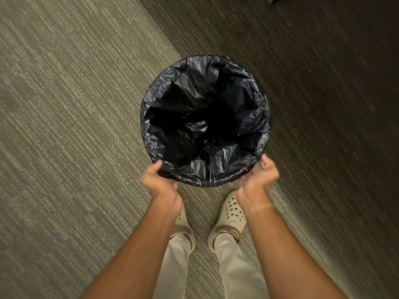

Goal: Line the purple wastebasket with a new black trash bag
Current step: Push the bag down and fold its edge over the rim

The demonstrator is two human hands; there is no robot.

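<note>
The near rim of the black trash bag (205,117) is gripped by the left hand (158,180). The right hand (260,178) is held just beside the rim, fingers curled; contact cannot be told.

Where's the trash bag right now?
In the head view, the bag sits centre frame, spread open inside the wastebasket and folded over its rim, on the carpet just ahead of the feet, between the left hand and right hand.
</note>
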